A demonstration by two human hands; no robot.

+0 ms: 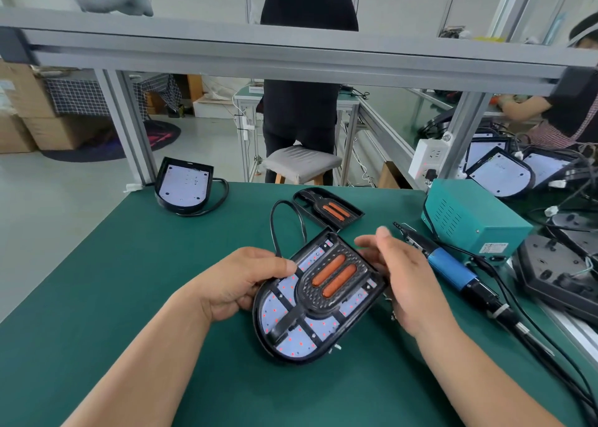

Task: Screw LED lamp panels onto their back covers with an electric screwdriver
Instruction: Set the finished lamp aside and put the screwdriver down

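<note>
Gripping one lamp panel (320,297) by its left edge, the left hand (239,281) is holding it over the green mat (145,281); the right hand (404,281) is lying at its right edge, grasp unclear. One grille (328,209), one back cover (184,184) and one electric screwdriver (453,268) are lying nearby.

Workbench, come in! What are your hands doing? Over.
Left hand grips black D-shaped LED lamp. Right hand at its right edge, grip unclear. Blue electric screwdriver lies untouched on green mat. Nothing blocking.

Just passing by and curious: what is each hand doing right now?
Left hand: grips the lamp panel by its left edge.
Right hand: open, fingers fairly straight at its right edge.
</note>
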